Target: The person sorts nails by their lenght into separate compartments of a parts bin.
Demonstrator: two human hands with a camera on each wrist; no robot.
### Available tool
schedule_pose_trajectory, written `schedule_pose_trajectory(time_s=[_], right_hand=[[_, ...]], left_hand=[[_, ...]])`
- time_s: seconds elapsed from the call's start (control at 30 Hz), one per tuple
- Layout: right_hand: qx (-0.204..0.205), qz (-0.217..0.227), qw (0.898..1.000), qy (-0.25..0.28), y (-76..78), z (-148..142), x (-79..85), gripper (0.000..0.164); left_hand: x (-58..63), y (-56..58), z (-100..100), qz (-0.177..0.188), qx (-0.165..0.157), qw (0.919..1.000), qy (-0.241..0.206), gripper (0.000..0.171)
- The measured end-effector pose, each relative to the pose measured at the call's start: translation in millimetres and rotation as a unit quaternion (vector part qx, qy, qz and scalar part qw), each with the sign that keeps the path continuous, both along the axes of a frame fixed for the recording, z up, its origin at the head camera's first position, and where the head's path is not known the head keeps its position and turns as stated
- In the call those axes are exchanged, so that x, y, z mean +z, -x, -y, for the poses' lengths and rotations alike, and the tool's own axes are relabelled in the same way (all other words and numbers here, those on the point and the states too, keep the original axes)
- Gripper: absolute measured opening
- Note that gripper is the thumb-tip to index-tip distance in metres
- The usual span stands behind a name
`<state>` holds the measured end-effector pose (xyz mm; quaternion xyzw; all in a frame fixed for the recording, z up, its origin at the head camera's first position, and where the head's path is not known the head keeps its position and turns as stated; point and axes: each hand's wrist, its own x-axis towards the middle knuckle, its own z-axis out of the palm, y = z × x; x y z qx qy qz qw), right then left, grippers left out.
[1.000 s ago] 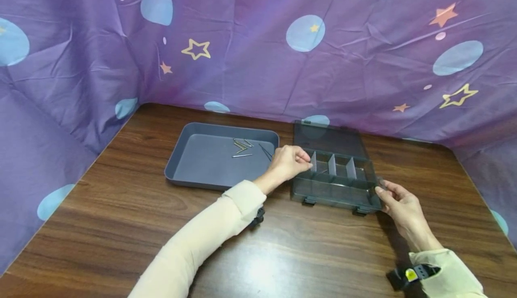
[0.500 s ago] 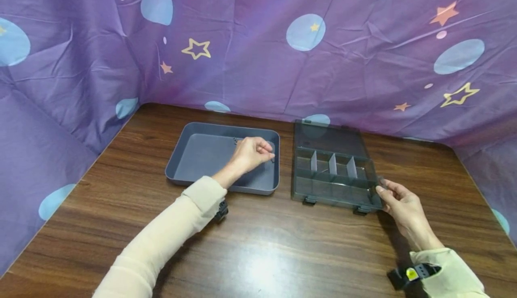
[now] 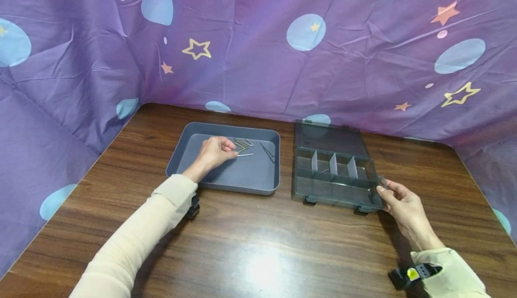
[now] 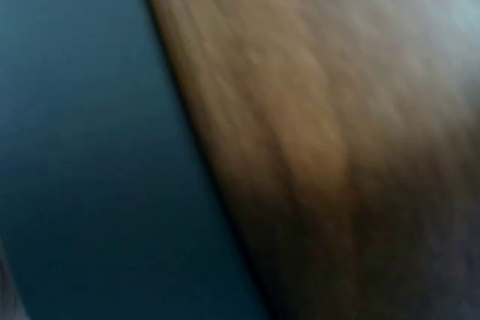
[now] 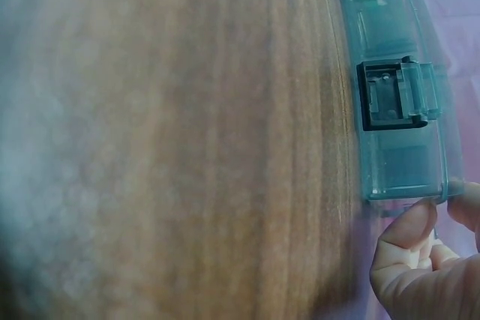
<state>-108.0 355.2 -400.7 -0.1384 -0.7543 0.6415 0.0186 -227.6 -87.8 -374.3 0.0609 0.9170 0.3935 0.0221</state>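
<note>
In the head view my left hand [image 3: 216, 152] is over the grey-blue tray [image 3: 173, 168], thumb tip at the left end of a thin silver nail-like piece [image 3: 245, 155]. Whether the fingers pinch it cannot be made out. Just behind lie several brass-coloured screw-like pieces [image 3: 242, 144], and thin dark pins [image 3: 267, 152] lie near the tray's right side. My right hand [image 3: 405, 210] grips the near right corner of a translucent dark divided box [image 3: 337, 195]; in the right wrist view the thumb [image 5: 409, 226] presses that box [image 5: 405, 162]. The left wrist view is blurred, without the hand.
The box's lid [image 3: 329, 141] is folded back towards the purple curtain [image 3: 258, 73]. White dividers [image 3: 333, 164] part its back row, and a small thin piece [image 3: 324, 171] lies in one compartment. Two latches, one the left latch [image 3: 310, 200], hang at the front. Wooden table [image 3: 242, 230] stretches in front.
My left hand has gone from the box's left compartment, across the tray's right side, to the silver piece further left. The right hand keeps its hold on the box.
</note>
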Motion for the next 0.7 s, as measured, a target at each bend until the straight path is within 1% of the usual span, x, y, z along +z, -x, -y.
schedule_pose_trajectory(time_s=[0.1, 0.2, 0.27, 0.37, 0.43, 0.53, 0.7], right_hand=[[-0.004, 0.004, 1.000, 0.003, -1.0, 0.2, -0.3, 0.030], [-0.008, 0.008, 1.000, -0.001, -0.9, 1.2, 0.2, 0.037], [-0.010, 0.009, 1.000, 0.000, -0.5, 1.7, 0.6, 0.037], [-0.009, 0.001, 1.000, 0.005, 0.2, 1.9, 0.7, 0.031], [-0.009, -0.008, 1.000, 0.013, 0.5, 2.1, 0.4, 0.023], [-0.012, -0.020, 0.999, 0.026, 0.6, 2.6, 0.2, 0.017], [-0.014, -0.023, 0.999, 0.031, 0.6, 3.1, 0.2, 0.018]], left_hand=[[-3.0, 0.8, 2.9, 0.006, 0.004, 0.9999, 0.008, 0.022], [-5.6, 1.5, 3.2, 0.015, 0.006, 0.9997, 0.017, 0.021], [-7.2, 1.8, 3.1, 0.017, 0.007, 0.9995, 0.025, 0.021], [-8.4, 2.2, 3.0, 0.021, 0.009, 0.9992, 0.034, 0.020], [-8.8, 2.3, 2.8, 0.020, 0.009, 0.9990, 0.038, 0.020], [-8.6, 2.5, 2.0, 0.019, 0.007, 0.9988, 0.045, 0.019], [-7.8, 2.2, 0.0, 0.014, 0.003, 0.9982, 0.058, 0.017]])
